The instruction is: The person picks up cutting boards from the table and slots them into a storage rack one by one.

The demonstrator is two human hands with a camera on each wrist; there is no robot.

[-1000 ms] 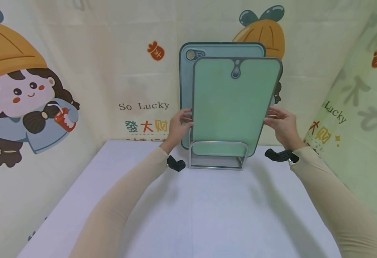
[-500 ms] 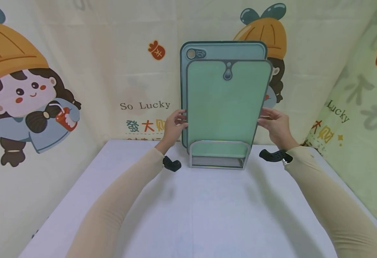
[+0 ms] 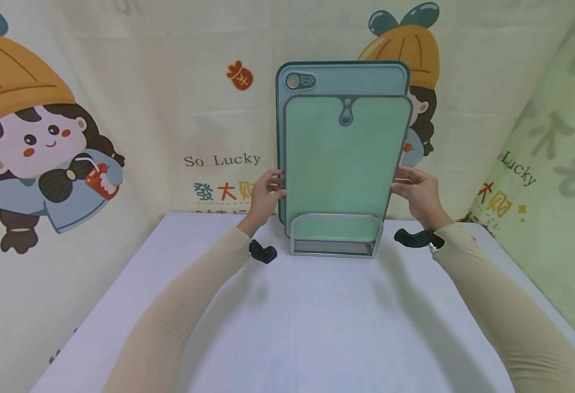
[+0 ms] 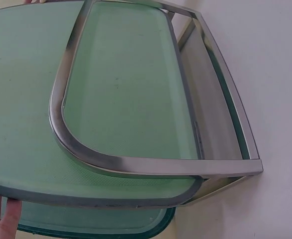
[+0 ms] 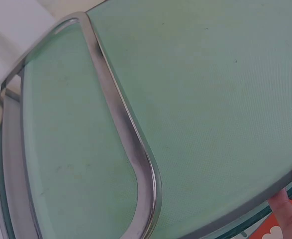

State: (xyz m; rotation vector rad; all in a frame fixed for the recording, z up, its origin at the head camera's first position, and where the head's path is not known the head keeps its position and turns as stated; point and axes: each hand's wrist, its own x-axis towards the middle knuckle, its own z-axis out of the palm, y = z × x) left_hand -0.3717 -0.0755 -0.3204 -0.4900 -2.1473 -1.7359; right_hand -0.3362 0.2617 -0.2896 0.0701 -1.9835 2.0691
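A green cutting board (image 3: 343,158) with a grey rim and a drop-shaped hole stands upright in a metal rack (image 3: 336,216), its lower part behind the front bar. My left hand (image 3: 266,197) pinches the board's left edge between thumb and fingers. At the opposite edge, my right hand (image 3: 421,192) pinches it the same way. Behind it rises a larger blue cutting board (image 3: 356,78) with a round hole at its top left, mostly hidden. In the left wrist view, the green board's bottom edge sits above the base of the rack.
The rack stands on a white table (image 3: 287,316), towards its back edge. A printed cloth (image 3: 208,82) with cartoon figures hangs behind and along both sides. Black wrist bands (image 3: 264,251) sit on both wrists.
Both hands have shifted slightly left with the green board. The board has straightened and sunk lower behind the rack's front bar. The blue board stays in the rack.
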